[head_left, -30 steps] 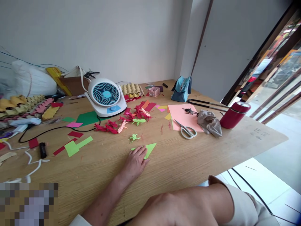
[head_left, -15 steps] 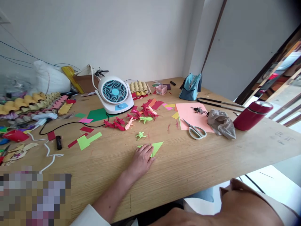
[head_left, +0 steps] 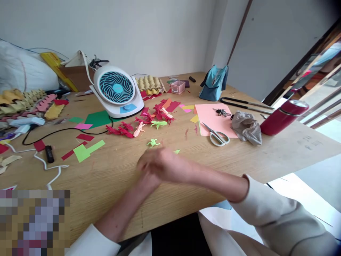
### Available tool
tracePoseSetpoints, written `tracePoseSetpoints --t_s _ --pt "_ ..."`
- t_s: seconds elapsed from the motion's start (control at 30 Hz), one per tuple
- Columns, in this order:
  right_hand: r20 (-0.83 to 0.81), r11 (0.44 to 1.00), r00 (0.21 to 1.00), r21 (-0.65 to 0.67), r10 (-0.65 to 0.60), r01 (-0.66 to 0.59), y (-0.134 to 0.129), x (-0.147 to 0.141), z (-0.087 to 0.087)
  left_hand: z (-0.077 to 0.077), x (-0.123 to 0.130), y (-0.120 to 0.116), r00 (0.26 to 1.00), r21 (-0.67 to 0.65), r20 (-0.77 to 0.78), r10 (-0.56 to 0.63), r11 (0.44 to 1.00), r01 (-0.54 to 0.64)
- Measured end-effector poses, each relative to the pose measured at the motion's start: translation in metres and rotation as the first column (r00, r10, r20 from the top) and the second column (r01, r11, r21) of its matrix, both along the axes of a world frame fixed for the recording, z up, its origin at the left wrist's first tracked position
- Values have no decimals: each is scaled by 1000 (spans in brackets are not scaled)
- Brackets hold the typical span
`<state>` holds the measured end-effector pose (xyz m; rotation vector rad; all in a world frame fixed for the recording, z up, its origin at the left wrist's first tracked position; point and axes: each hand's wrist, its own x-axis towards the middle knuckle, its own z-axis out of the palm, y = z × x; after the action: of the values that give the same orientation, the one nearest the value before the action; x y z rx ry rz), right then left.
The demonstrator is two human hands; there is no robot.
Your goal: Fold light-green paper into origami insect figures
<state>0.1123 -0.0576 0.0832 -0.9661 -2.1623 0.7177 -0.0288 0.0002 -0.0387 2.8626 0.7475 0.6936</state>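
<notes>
White fan (head_left: 117,88) on table (head_left: 186,199), folded red figures (head_left: 125,129) in front of its base. Left hand (head_left: 149,172) mostly hidden behind the right – finger state cannot be told. Small green figure (head_left: 153,143) just beyond both. Right hand (head_left: 169,165) blurred, fingers curled; grip on anything cannot be told. Light green paper (head_left: 177,152) – only a corner shows, beyond the right hand. Scissors (head_left: 218,138) partly on pink sheet (head_left: 206,115).

From my end, I see that the right hand (head_left: 170,165), blurred, has swung in across the left hand (head_left: 151,176), mostly covering it, and the folded light-green paper (head_left: 177,152) now shows me only a tip.
</notes>
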Motion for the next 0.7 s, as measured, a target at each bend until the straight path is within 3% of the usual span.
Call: tracePoseSetpoints --t_s 0.03,0.1,0.17,0.27,0.43,0.7 --pt "22 999 999 -36 -40 41 32 20 -7 1 0 -1 1000 -3 -7 16 1000 -16" --pt "145 947 952 -140 -269 289 73 52 -37 5 1 -5 997 1 -53 63 998 -63" --pt "207 895 892 -117 -401 430 87 74 -68 9 2 -9 990 7 -112 91 996 -91" --pt "220 875 874 -127 -434 467 85 90 -95 13 4 -13 977 25 -171 129 992 -126" --pt "179 913 897 28 -405 407 74 94 -99 16 6 -17 966 13 -211 146 989 -146" --pt "376 914 841 42 -388 403 59 85 -94 22 4 -15 982 -66 -145 118 989 -129"
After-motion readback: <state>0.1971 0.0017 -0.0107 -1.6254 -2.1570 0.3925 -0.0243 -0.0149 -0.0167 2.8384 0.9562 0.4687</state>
